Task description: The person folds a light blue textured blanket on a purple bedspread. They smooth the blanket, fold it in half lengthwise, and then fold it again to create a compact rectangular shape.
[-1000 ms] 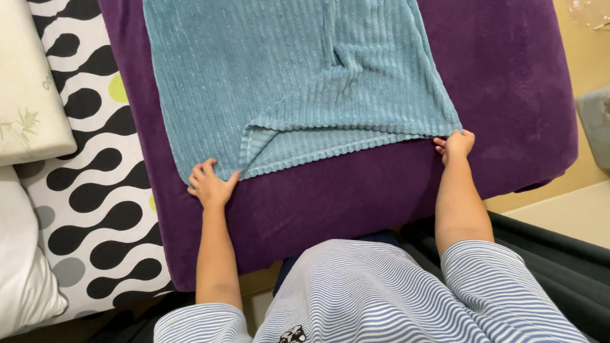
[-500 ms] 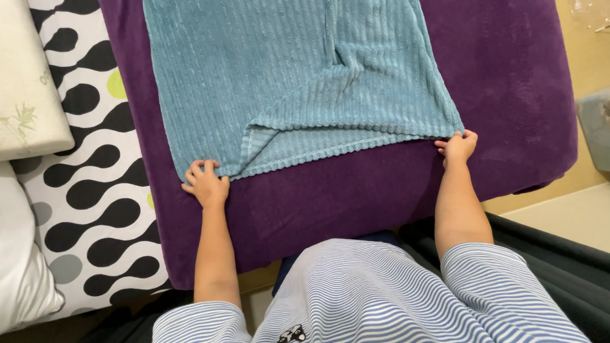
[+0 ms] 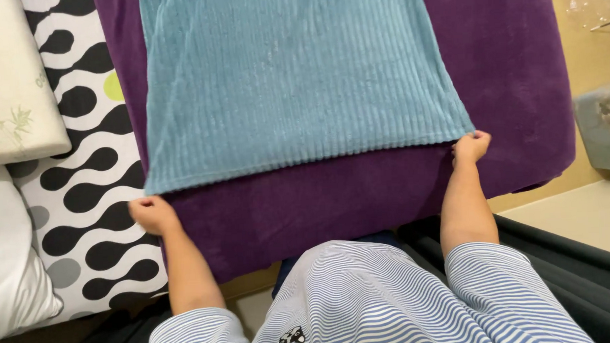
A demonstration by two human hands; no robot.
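Right hand (image 3: 472,147) pinches the teal towel (image 3: 295,84) corner at mid-right; left hand (image 3: 152,214), curled shut, grips the purple blanket (image 3: 306,205) edge; uneven pulling could skew the towel

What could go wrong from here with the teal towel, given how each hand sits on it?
1. The left hand sits closed just below the teal towel's near-left corner, on the purple blanket; whether it grips the towel is unclear, so that corner may slip or lag.
2. The right hand pinches the near-right corner alone; a one-sided pull could skew the towel.
3. The left hand may catch the blanket's edge and drag it along.
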